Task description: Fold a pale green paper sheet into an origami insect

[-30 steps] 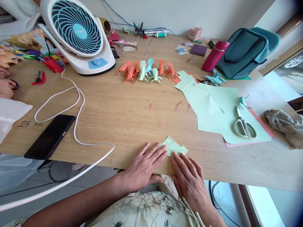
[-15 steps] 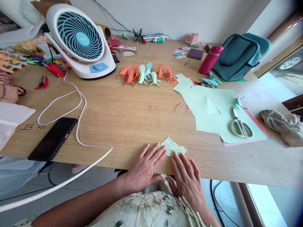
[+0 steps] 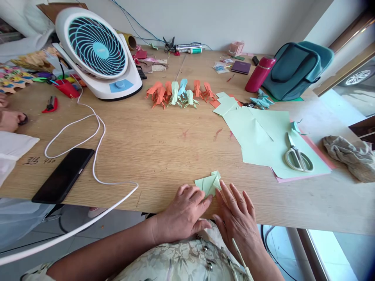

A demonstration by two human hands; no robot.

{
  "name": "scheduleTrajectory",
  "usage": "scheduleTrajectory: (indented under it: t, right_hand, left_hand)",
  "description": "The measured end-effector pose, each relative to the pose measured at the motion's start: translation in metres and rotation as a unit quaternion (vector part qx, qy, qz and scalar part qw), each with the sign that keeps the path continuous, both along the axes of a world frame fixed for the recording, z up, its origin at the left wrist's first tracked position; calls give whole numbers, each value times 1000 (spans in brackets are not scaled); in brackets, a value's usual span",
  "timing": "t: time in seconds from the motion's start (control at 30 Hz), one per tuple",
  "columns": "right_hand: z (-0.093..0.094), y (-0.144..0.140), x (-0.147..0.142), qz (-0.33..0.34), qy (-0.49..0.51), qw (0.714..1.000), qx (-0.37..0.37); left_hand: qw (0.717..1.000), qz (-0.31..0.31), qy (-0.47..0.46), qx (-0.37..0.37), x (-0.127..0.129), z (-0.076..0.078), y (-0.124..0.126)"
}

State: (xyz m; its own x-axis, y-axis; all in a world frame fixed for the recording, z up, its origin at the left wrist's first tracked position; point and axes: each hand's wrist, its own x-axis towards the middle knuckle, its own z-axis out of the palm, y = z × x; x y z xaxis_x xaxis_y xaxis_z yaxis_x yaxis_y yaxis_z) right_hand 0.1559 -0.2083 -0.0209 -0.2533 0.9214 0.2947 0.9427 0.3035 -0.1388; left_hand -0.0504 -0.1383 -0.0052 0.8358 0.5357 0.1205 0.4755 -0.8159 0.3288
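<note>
A small folded piece of pale green paper (image 3: 207,183) lies on the wooden table near its front edge. It is turned at an angle, and one corner points away from me. My left hand (image 3: 183,210) rests at its lower left, fingers bent, with the index fingertip touching the lower edge and the thumb apart. On the paper's right side, my right hand (image 3: 238,214) lies with fingers stretched out, its fingertips at the edge. Neither hand grips the paper.
Folded paper figures (image 3: 175,93) in orange, green and blue stand in a row farther back. Right of me, scissors (image 3: 298,159) lie on green sheets (image 3: 258,136). A fan (image 3: 98,50), phone (image 3: 63,175) and white cable (image 3: 117,182) occupy the left. A person's hand (image 3: 11,119) shows at far left.
The folded paper has turned, so its outline points differently. My left fingers have bent and drawn back toward its lower edge. My right hand has shifted slightly right.
</note>
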Motion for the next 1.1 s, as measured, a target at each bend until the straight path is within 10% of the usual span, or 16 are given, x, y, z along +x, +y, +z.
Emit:
scheduleTrajectory:
  t: [0.4,1.1]
  right_hand:
    - [3,10,10,43,52,998,-14]
    - [-3,-6,27,70,148,986,20]
  left_hand:
    - [986,-163,-26,30,-3,0,55]
    - [996,-24,-40,78,36,-2,33]
